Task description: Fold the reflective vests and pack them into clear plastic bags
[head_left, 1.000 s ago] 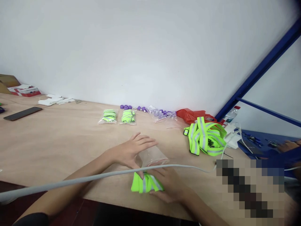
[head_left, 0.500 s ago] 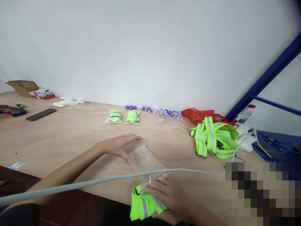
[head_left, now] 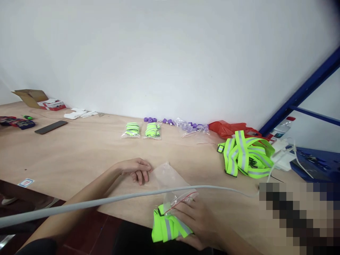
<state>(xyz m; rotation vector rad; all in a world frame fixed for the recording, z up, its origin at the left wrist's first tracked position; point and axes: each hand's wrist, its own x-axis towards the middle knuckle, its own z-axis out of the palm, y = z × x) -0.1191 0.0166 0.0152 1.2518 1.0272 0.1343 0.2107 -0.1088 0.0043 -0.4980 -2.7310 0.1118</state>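
My right hand [head_left: 198, 221] is closed around a folded neon-yellow reflective strap [head_left: 168, 226] at the table's front edge. Its fingers also lie over the red-lined mouth of a clear zip bag [head_left: 170, 173], which stretches flat on the table away from me. The strap's upper part, with a black buckle, meets the bag's mouth; how much is inside I cannot tell. Just left of the bag's far end is my left hand [head_left: 136, 170], fingers curled in, nothing visible in them. A grey cable [head_left: 106, 201] crosses the view in front of both arms.
Two bagged straps [head_left: 132, 129] lie near the wall beside purple pieces [head_left: 150, 120] and clear bags [head_left: 183, 125]. At right are a loose strap pile [head_left: 241, 156], a red bag [head_left: 225, 129] and a bottle [head_left: 284, 128]. A dark flat slab [head_left: 51, 127] and a carton [head_left: 32, 97] stand left.
My left hand has gone from spread fingers to curled ones, staying near the bag's left side. My right hand keeps its hold on the strap. The whole view has shifted slightly.
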